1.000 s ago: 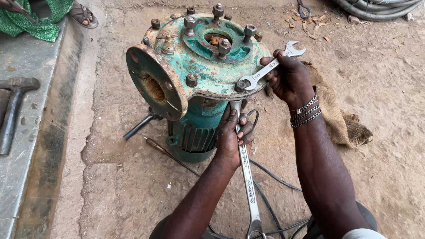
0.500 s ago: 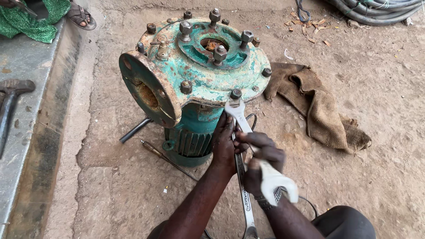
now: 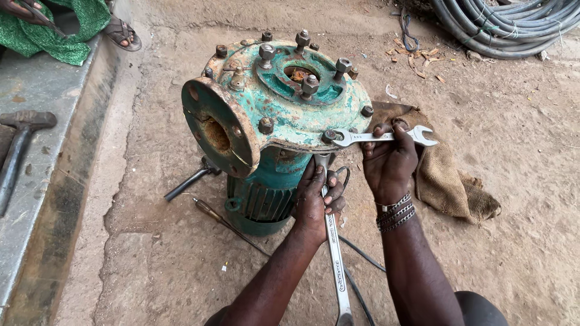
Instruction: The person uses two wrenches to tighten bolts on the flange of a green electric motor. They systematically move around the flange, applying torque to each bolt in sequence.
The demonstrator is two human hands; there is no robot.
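A worn green pump housing (image 3: 272, 115) with rusty bolts stands upright on the dirt ground. My right hand (image 3: 389, 163) grips a short silver spanner (image 3: 386, 137) that lies level, its jaw on a bolt head (image 3: 329, 136) at the flange's near rim. My left hand (image 3: 317, 202) holds a long silver spanner (image 3: 335, 259) that points up under the flange, just below that bolt. Its handle runs down toward me between my forearms.
A brown sack cloth (image 3: 447, 181) lies right of the pump. A hammer (image 3: 18, 151) rests on the concrete ledge at left. A screwdriver (image 3: 223, 220) and black cable (image 3: 362, 253) lie by the pump base. Coiled hoses (image 3: 513, 24) sit top right. Another person's sandalled foot (image 3: 121, 33) is top left.
My right hand came down beside the left hand with the short spanner, then went back up and set it level on the rim bolt. The left hand stayed on the long spanner.
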